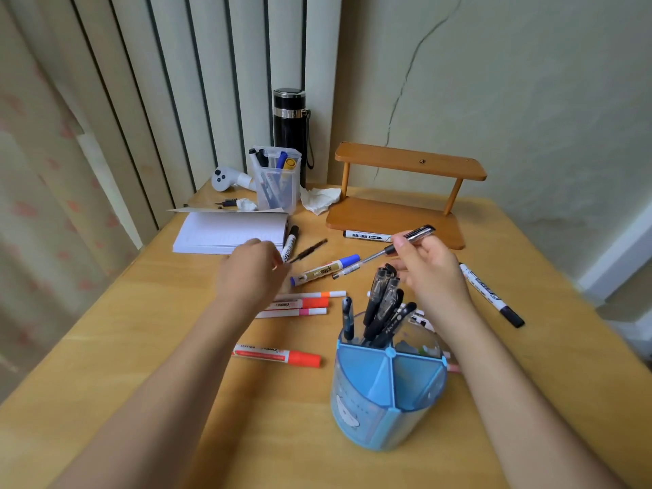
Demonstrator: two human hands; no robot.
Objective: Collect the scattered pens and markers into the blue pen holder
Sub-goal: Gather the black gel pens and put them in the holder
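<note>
While the right hand (427, 266) pinches a black pen (384, 251) above the blue pen holder (384, 393) near the desk's front edge, the left hand (252, 273) blurs, grip unclear.

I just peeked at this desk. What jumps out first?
The round blue plastic pen holder near the front of the wooden table, with black pens standing in its back compartment. Just above it, the right hand holds a black gel pen. To the left, orange-capped white markers lie scattered near the left hand.
</note>
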